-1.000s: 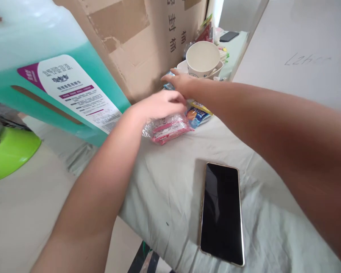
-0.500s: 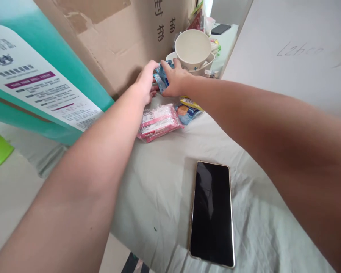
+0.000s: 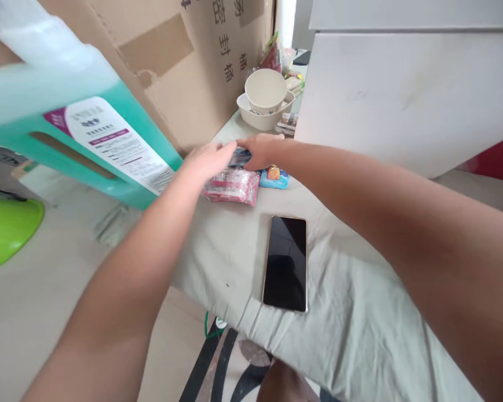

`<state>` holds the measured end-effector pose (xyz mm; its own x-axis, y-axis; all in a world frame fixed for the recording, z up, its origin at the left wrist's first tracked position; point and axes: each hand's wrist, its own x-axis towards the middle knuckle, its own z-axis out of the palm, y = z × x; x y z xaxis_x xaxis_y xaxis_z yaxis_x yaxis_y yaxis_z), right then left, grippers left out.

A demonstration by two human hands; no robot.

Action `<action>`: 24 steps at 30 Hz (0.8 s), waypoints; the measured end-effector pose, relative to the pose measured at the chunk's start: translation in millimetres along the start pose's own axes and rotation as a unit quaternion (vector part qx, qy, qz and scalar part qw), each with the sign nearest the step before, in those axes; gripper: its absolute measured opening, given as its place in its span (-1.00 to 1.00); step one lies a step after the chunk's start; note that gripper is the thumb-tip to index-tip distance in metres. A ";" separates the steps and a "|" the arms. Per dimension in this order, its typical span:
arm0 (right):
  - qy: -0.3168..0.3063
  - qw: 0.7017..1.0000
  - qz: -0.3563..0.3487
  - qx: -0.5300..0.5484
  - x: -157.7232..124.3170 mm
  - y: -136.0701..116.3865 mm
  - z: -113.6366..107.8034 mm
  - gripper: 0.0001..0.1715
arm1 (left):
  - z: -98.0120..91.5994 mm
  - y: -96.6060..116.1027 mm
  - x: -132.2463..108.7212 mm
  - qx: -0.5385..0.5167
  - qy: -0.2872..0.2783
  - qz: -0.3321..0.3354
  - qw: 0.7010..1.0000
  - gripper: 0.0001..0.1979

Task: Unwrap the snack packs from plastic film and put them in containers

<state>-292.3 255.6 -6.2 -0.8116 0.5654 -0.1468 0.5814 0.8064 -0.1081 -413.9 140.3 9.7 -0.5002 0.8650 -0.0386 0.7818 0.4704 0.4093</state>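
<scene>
Between my two hands is a shiny blue packet, mostly covered by the fingers. My left hand grips its left side, with the thumb on top and the other fingers hidden. From the right, my right hand has its fingers curled on the same packet. Just in front lies a pink and white pack in clear wrap. Beside that, below my right hand, is a blue packet with an orange picture. A phone with a dark screen lies nearer to me on the cloth.
Cream bowls are stacked behind my hands. A cardboard box and a large jug of green liquid stand on the left. A white panel bounds the right. Pale green cloth covers the surface.
My view has tilted and drawn back, showing the floor and more of the jug. Both hands have come down towards the pink pack with the blue packet between them.
</scene>
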 end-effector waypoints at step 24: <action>0.079 0.995 0.059 0.028 -238.3 65.4 5.8 -0.30 | 61.1 74.2 -81.2 -0.091 -0.050 0.081 0.991 -0.32</action>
<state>-60.6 172.6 16.0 -0.7340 0.6791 -0.0068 0.6717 0.7244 -0.1554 -292.5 115.7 -12.4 -0.3272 0.9438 -0.0464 0.7635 0.2930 0.5756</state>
